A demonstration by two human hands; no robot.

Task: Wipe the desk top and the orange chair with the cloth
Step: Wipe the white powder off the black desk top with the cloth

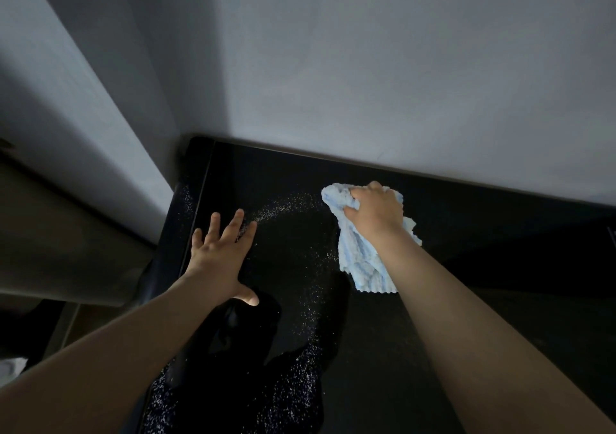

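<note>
Your right hand [375, 212] has its fingers curled round a bunched part of the cloth [358, 260] and presses it on the desk top [483, 267] near the far edge, close to the wall [366, 67]. The rest of the cloth trails loose toward you under your wrist. Your left hand [220, 253] lies flat near the left edge, fingers spread, holding nothing. Its fingertips sit right in the specks [286, 205], so you could smear them or carry them off on your skin when you lift it. These fine pale grains arc from those fingertips toward the cloth and then scatter down toward the near edge. A fast sweep would likely flick them over the left or near edge onto the floor rather than gather them. With the cloth wadded, only a small patch seems to touch the surface, so a pass may leave streaks or skip grains. The loose tail may also drag grit back over wiped ground. The desk top is black, smooth and glossy enough to mirror dark shapes, so any smear will probably show. The cloth is pale blue, soft and fluffy, with a ribbed pile and a wavy hem. The orange chair is not in view.
</note>
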